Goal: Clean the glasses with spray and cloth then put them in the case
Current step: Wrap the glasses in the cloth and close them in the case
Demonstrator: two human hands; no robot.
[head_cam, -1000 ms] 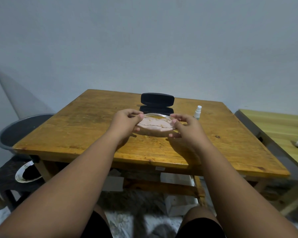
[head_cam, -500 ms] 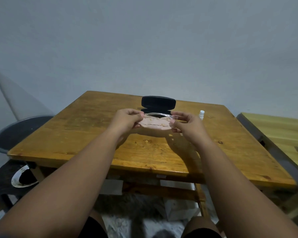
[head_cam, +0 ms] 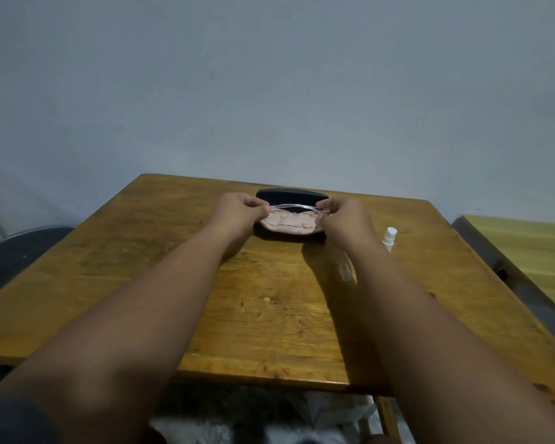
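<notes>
The clear-framed glasses [head_cam: 293,207] are held level over the open black case [head_cam: 291,195] at the far middle of the wooden table [head_cam: 161,283]. My left hand [head_cam: 237,213] pinches their left end and my right hand [head_cam: 343,219] pinches their right end. A pink cloth [head_cam: 290,224] lies folded under the glasses, between my fingers, and covers most of the case's lower half. A small white spray bottle [head_cam: 389,238] stands to the right of my right hand, apart from it.
A second, lighter wooden table [head_cam: 526,251] stands close on the right. A dark round basin [head_cam: 16,251] sits low at the left, beyond the table's edge. Light bags or paper lie on the floor under the table's front edge.
Both hands have carried the glasses and cloth away from me, from above the table's middle to right over the open case. The camera has tilted and moved forward.
</notes>
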